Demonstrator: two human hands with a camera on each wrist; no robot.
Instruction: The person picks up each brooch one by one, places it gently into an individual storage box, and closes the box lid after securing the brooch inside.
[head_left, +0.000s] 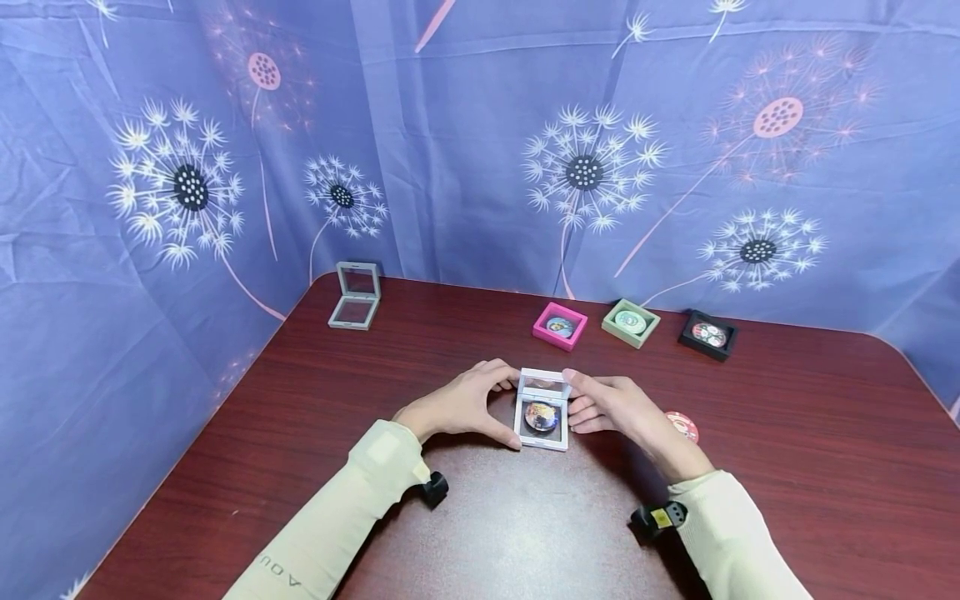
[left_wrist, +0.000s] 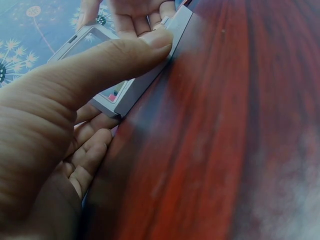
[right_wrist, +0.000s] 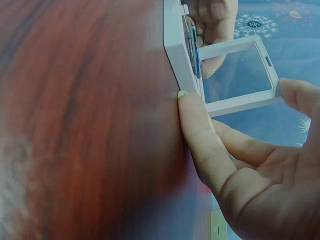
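A white framed display case [head_left: 543,446] with clear panes lies on the table with its lid [head_left: 543,374] raised at the back. In its base sits a round, shiny picture badge [head_left: 541,417]. My left hand [head_left: 462,403] holds the case's left side, with the thumb at the front corner and the fingers farther back. On the other side, my right hand [head_left: 617,408] has its thumb on the lid's upper corner and its fingers against the base's right side. In the right wrist view the lid [right_wrist: 240,106] stands at an angle to the base [right_wrist: 175,47].
Behind the hands stand a pink case [head_left: 560,343], a green case [head_left: 631,337] and a black case [head_left: 722,352], each with a round badge. A grey case [head_left: 356,323] stands open at the back left. A red-and-white disc [head_left: 684,425] lies partly behind my right wrist.
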